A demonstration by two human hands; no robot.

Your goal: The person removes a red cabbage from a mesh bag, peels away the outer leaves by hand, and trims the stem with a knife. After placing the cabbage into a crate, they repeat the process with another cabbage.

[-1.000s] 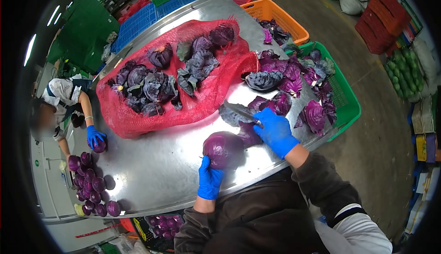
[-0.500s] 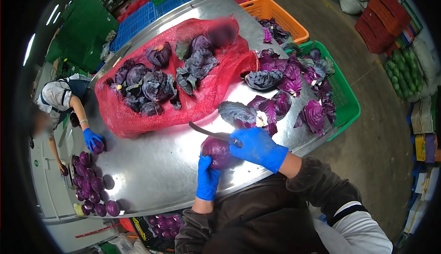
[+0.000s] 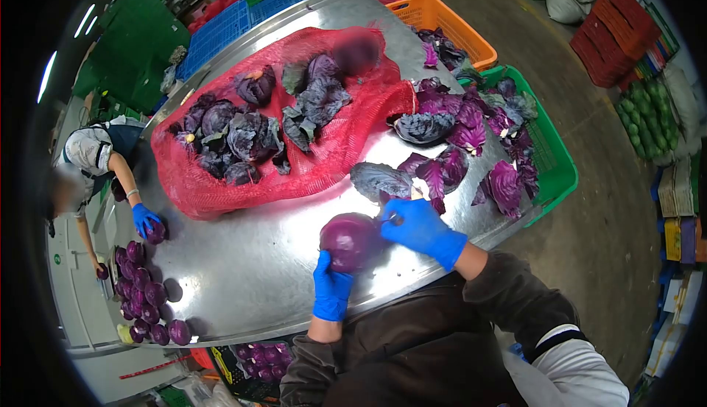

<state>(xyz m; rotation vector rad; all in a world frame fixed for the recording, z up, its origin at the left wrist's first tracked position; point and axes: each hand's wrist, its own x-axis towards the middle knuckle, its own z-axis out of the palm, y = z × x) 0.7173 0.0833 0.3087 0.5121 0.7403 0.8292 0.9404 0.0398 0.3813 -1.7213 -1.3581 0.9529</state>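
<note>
A round red cabbage (image 3: pixel 349 240) rests near the front edge of the steel table (image 3: pixel 250 274). My left hand (image 3: pixel 331 289), in a blue glove, grips it from below. My right hand (image 3: pixel 420 228), also gloved in blue, is shut on a knife handle and pressed against the cabbage's right side. The blade is hidden behind the cabbage. Loose purple outer leaves (image 3: pixel 434 175) lie just beyond my right hand.
A red mesh sack (image 3: pixel 221 190) with several untrimmed cabbages fills the table's middle. A green crate (image 3: pixel 556 164) of leaf scraps and an orange crate (image 3: pixel 434 20) stand at right. A co-worker's gloved hand (image 3: pixel 147 221) holds a cabbage at left above trimmed cabbages (image 3: pixel 143 300).
My right hand came back from the leaf pile with the knife to the cabbage's right side. The blade, seen above the cabbage half a second ago, is now out of sight.
</note>
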